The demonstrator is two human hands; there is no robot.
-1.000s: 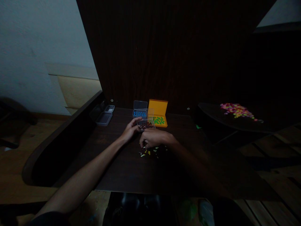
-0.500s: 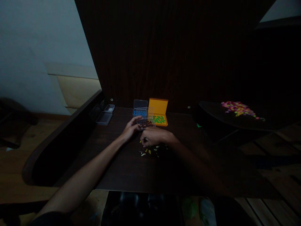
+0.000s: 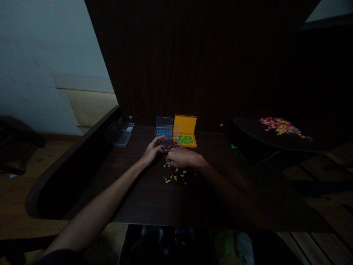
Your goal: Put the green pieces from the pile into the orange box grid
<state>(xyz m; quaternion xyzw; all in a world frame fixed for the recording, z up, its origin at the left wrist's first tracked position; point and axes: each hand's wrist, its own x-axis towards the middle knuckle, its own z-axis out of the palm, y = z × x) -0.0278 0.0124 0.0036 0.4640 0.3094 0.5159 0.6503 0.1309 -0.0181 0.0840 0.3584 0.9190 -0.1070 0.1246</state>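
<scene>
1. The dark tabletop (image 3: 140, 206) carries the small boxes close to both hands.
2. The right hand (image 3: 180, 157) curls narrow at the near edge of the clear box (image 3: 170, 141); in this gloom I cannot tell whether it pinches anything.
3. The left hand (image 3: 152, 151) holds that box's left side, probably to steady it.
4. Behind, the orange box (image 3: 185, 124) stands open, likely for easy reach.
5. The clear box looks see-through, with reddish-brown pieces (image 3: 168, 146) inside.
6. Yellow bits (image 3: 175, 178) lie scattered nearer the person.
</scene>
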